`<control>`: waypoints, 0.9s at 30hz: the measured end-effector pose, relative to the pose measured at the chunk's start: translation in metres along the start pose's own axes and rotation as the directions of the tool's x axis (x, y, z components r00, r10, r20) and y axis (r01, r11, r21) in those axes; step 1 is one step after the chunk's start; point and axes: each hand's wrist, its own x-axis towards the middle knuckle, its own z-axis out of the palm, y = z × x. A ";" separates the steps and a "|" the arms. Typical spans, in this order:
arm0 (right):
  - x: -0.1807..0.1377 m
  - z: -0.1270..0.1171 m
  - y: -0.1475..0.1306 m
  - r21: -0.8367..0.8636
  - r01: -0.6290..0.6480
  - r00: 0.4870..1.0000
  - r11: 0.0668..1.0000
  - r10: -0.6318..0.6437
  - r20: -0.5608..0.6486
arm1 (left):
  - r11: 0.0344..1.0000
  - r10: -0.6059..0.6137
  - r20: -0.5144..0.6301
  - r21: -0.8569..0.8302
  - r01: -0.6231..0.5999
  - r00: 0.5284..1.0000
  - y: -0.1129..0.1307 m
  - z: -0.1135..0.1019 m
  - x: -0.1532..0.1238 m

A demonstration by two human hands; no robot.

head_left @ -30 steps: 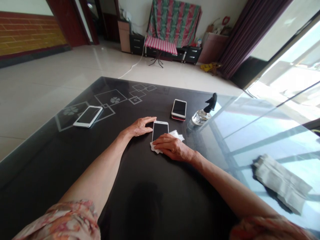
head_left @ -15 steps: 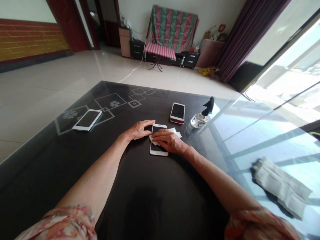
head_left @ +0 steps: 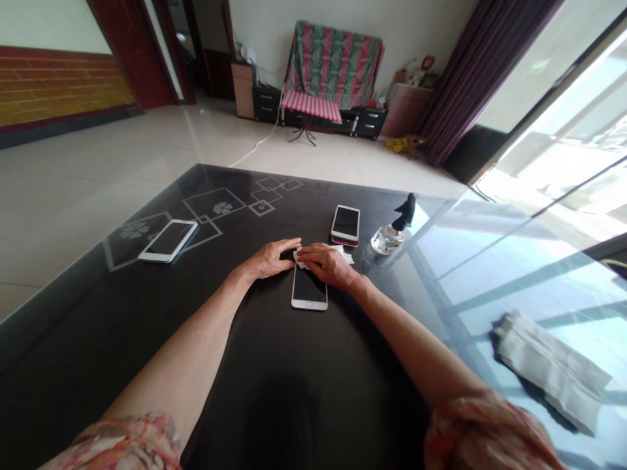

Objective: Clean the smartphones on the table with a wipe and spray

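A white phone (head_left: 309, 291) with a dark screen lies flat on the black glass table (head_left: 147, 313) in front of me. My right hand (head_left: 329, 264) presses a crumpled white tissue (head_left: 300, 256) onto the far end of the phone's screen, fingers curled over it. My left hand (head_left: 269, 257) rests on the table at the phone's top left corner, fingertips touching its edge. The top end of the phone is hidden under my right hand.
A second phone (head_left: 345, 224) lies just beyond my hands, with a clear spray bottle (head_left: 390, 234) to its right. A third white phone (head_left: 167, 240) lies far left. A folded grey cloth (head_left: 548, 369) sits near the right edge.
My right hand with the tissue has slid along the phone's screen from its near end to its far end. The left hand has stayed beside the phone's top corner.
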 end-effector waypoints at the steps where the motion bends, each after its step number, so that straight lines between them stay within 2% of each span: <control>1: 0.003 0.003 0.002 0.001 0.007 1.000 1.000 -0.007 -0.011 | 1.000 -0.003 0.000 0.000 0.003 1.000 0.000 0.000 0.000; 4: 0.001 0.004 0.007 -0.005 -0.008 0.999 1.000 0.008 -0.037 | 1.000 -0.003 0.004 -0.009 0.003 1.000 0.000 0.000 0.000; 11: -0.024 -0.015 0.017 -0.030 -0.148 0.985 0.989 0.145 -0.095 | 0.999 -0.007 -0.005 -0.035 0.007 1.000 -0.006 0.001 0.001; 17: -0.002 0.003 0.018 -0.027 -0.104 0.992 0.994 0.102 -0.077 | 0.999 -0.037 -0.017 -0.031 0.037 0.999 -0.002 -0.001 0.000; 21: 0.009 0.015 0.019 0.000 -0.123 0.986 0.992 0.122 -0.113 | 0.998 -0.062 -0.038 0.002 0.062 0.997 -0.001 -0.003 0.000; 24: 0.006 0.013 0.021 0.010 -0.126 0.987 0.992 0.127 -0.102 | 0.999 -0.047 -0.036 0.009 0.047 0.998 -0.001 -0.003 0.000; 27: -0.007 0.000 0.023 0.013 -0.132 0.989 0.991 0.132 -0.069 | 1.000 -0.026 -0.037 0.003 0.026 0.999 -0.002 -0.003 0.000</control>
